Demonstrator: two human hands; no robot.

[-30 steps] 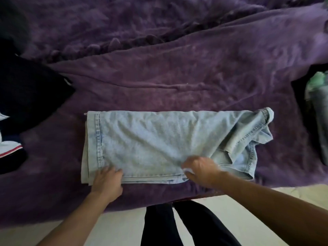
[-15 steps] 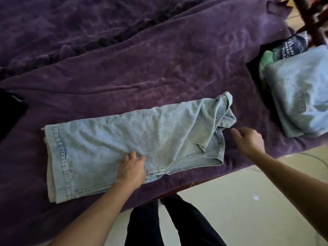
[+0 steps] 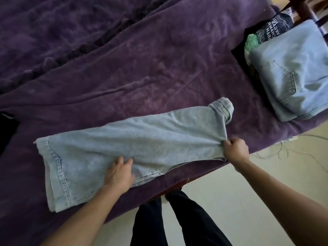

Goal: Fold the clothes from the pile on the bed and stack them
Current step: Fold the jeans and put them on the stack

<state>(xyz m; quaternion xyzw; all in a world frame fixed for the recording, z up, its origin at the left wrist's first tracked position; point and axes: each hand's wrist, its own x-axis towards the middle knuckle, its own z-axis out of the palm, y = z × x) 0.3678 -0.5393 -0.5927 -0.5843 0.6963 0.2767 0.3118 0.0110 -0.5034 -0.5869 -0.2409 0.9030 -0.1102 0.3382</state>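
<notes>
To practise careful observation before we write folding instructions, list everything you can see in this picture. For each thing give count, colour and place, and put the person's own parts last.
jeans: one, light blue, lying lengthwise along the bed's near edge
folded jeans: one, light blue, top of the stack, right
printed shirt: one, dark with white and green print, under the folded jeans
black cloth: one, black, left edge, partly cut off
blanket: one, purple, covering the bed
floor: one, cream, beside the bed
cable: count unclear, thin and pale, on the floor, right
legs: two, black trousers, bottom centre
left hand: one, pressing flat on the jeans
right hand: one, gripping the jeans' right end
</notes>
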